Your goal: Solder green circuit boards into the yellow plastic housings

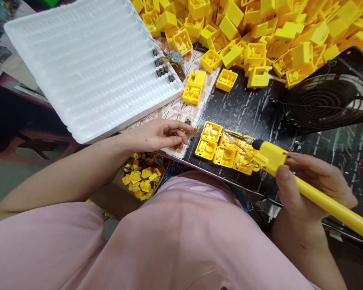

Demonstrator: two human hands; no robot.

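Observation:
My left hand (163, 135) pinches a small circuit board (194, 132) with thin coloured wires, just left of a cluster of open yellow plastic cases (206, 149). The cases sit in two rows, open side up. My right hand (317, 181) is wrapped round a yellow soldering iron (272, 156) with a solder-feed tube at its front. Its metal tip reaches left over the upper row of cases; whether it touches anything there I cannot tell.
A white foam tray (87, 64) lies at the left, with small wired parts (165, 68) at its right edge. Yellow cases (260, 24) are heaped at the back. A black fan (323, 96) stands at the right. Below the table edge, a box holds yellow pieces (142, 177).

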